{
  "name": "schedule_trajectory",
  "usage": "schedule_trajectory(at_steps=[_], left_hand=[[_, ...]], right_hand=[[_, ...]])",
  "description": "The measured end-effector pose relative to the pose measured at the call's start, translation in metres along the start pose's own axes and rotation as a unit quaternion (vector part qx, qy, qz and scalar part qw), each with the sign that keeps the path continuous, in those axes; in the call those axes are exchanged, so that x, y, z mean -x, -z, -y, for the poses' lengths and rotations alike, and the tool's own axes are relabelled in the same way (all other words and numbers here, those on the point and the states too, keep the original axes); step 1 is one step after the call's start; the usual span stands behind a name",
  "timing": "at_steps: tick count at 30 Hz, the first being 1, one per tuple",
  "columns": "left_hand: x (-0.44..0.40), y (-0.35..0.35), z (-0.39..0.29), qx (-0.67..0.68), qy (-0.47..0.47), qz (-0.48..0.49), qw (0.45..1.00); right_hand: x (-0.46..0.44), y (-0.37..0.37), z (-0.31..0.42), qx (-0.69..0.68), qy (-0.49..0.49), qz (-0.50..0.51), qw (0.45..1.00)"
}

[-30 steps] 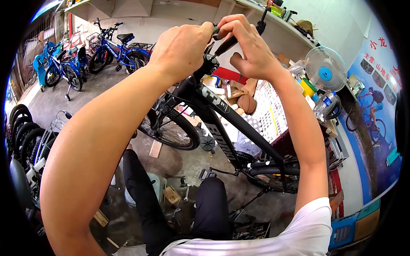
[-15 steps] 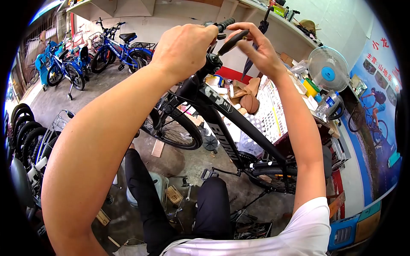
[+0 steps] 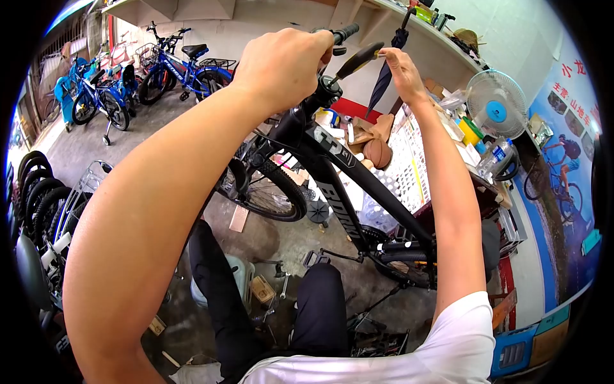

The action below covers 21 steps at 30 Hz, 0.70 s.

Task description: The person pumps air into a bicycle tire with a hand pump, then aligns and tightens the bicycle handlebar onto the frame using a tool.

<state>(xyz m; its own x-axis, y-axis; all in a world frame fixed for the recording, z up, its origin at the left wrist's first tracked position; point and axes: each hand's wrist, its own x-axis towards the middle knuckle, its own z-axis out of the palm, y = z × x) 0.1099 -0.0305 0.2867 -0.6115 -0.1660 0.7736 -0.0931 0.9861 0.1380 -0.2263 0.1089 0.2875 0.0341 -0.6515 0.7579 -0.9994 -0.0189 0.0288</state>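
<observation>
A black mountain bike frame [image 3: 348,168] stands slanting across the middle, its handlebar grip [image 3: 346,34] near the top. My left hand [image 3: 284,66] is closed around the bar beside that grip; the part inside the fist is hidden. A screwdriver-like tool with a black and yellow handle [image 3: 360,61] points down into the stem [image 3: 325,89]. At the handle's far end, my right hand [image 3: 401,73] pinches the tip between thumb and fingers.
Blue bicycles [image 3: 182,70] stand at the back left, tyres [image 3: 38,192] at the left edge. A cluttered table [image 3: 409,160] with a basketball [image 3: 377,153] and a fan [image 3: 495,102] is behind the bike. A wrench [image 3: 284,286] lies on the floor.
My right hand has moved right and slightly down, from around the handle to its far end. The tool handle shows more fully. My left hand stays at the bar, which has shifted slightly right in view.
</observation>
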Motion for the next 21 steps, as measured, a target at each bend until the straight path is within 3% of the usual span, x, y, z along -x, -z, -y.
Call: schedule_trajectory(at_steps=[6, 13, 16, 21], left_hand=[[-0.003, -0.001, 0.001, -0.032, -0.007, 0.01, 0.999], [-0.005, 0.0, 0.001, -0.038, -0.013, 0.018, 0.999], [-0.006, -0.001, 0.002, -0.044, -0.008, 0.026, 0.999], [-0.006, 0.0, 0.002, -0.045, -0.007, 0.033, 0.998]], right_hand=[[0.008, -0.02, -0.004, -0.055, -0.027, -0.075, 0.995], [0.021, -0.024, 0.007, -0.015, -0.036, -0.126, 0.991], [0.035, -0.02, 0.029, 0.056, -0.124, -0.15, 0.979], [0.063, -0.011, 0.042, 0.089, -0.065, -0.194, 0.975]])
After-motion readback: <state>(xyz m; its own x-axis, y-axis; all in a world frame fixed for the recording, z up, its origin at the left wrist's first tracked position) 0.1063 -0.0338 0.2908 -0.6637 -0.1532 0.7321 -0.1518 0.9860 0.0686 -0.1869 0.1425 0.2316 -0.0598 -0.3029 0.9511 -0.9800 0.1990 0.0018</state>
